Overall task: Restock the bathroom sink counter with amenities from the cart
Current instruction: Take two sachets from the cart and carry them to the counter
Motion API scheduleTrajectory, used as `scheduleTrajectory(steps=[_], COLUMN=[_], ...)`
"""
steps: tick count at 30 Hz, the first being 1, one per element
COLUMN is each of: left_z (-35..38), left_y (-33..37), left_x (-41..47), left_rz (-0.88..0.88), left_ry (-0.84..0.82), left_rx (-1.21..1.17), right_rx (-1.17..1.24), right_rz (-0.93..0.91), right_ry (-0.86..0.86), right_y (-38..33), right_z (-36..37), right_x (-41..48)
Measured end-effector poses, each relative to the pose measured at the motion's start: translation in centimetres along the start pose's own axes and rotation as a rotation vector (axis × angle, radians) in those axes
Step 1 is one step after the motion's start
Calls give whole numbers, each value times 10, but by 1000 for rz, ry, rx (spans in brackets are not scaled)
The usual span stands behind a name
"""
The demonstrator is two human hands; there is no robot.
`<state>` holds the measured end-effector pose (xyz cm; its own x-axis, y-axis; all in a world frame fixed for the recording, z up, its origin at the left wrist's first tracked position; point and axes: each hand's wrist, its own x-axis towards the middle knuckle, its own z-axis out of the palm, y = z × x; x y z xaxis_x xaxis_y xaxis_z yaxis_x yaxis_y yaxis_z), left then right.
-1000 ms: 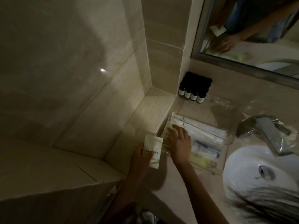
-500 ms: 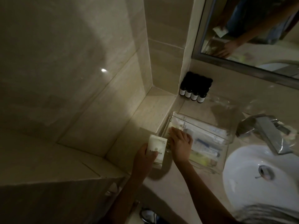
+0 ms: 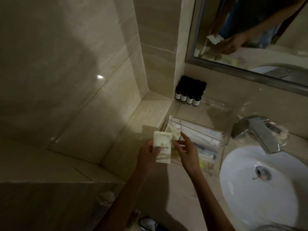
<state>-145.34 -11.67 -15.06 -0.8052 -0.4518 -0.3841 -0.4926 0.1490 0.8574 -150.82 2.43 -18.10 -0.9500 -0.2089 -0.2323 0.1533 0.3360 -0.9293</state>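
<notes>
"Was the packet's print readable?"
"No, it was blurred. The left hand (image 3: 147,155) gripped the white packet (image 3: 162,147) just beside the clear tray (image 3: 220,161)."
"And inside the tray?"
"Long white sachets (image 3: 200,132). The right hand (image 3: 187,153) hovered over them, fingers spread."

Chrome faucet (image 3: 256,132) over a white basin (image 3: 241,205) — framed mirror (image 3: 250,30) above, tiled wall (image 3: 66,64) left.

1 head-worn wide view, facing steeply down — close over the counter (image 3: 181,194), sink (image 3: 246,209) at right
</notes>
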Motion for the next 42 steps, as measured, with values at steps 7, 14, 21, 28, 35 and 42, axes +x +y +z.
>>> scheduleTrajectory(steps=[7,14,21,28,35,42], left_z=[28,43,56,64,63,68], left_y=[11,-14,-22,-23,-25,-39], left_x=[3,30,31,27,30,24], left_rz=[183,597,375,367,341,450], left_ry=[-96,-154,-251,-270,-327,-204], left_rx=[231,777,944,935,970,1004], right_rx=[164,45,-165,-464,-715,-731], right_rz=[-41,20,-32,-160,-391,-530], right_ry=[15,137,80,197,357,190], right_y=[11,37,43,53,54,70], right_z=[-18,-45,-33,-25,-18,-16], right_x=[-11,8,25,29,22,18])
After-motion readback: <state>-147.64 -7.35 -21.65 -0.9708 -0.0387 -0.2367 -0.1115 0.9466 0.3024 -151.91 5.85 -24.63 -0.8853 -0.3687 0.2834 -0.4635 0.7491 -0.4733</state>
